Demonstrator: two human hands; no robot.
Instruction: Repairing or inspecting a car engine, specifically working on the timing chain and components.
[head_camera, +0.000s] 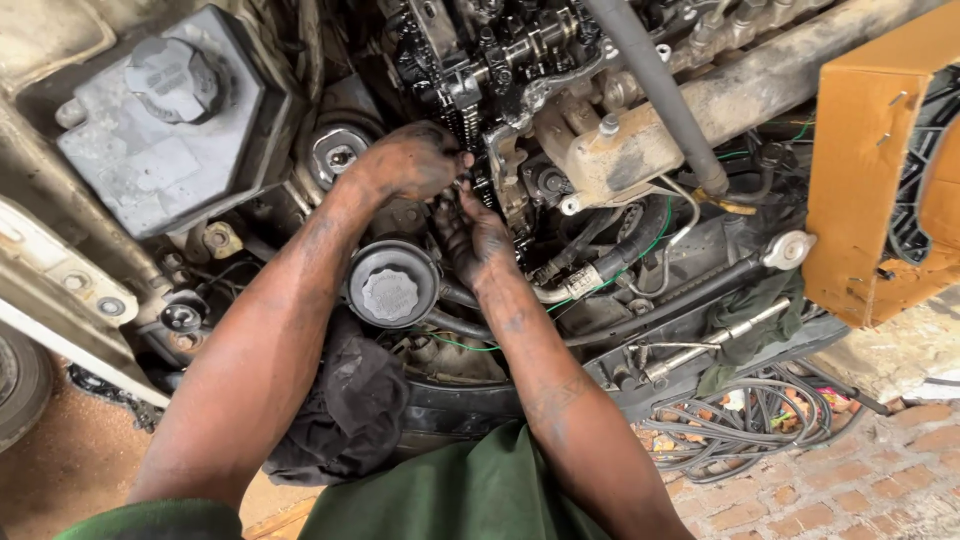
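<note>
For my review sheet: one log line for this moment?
left hand on timing chain | right hand just below, fingers meeting | grey reservoir at left

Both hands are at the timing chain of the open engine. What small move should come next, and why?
Probably a small fingertip adjustment in place: the left hand and right hand meet at the timing chain, and what the fingers pinch is hidden.

Soft daylight, sharp, slight edge distortion
</note>
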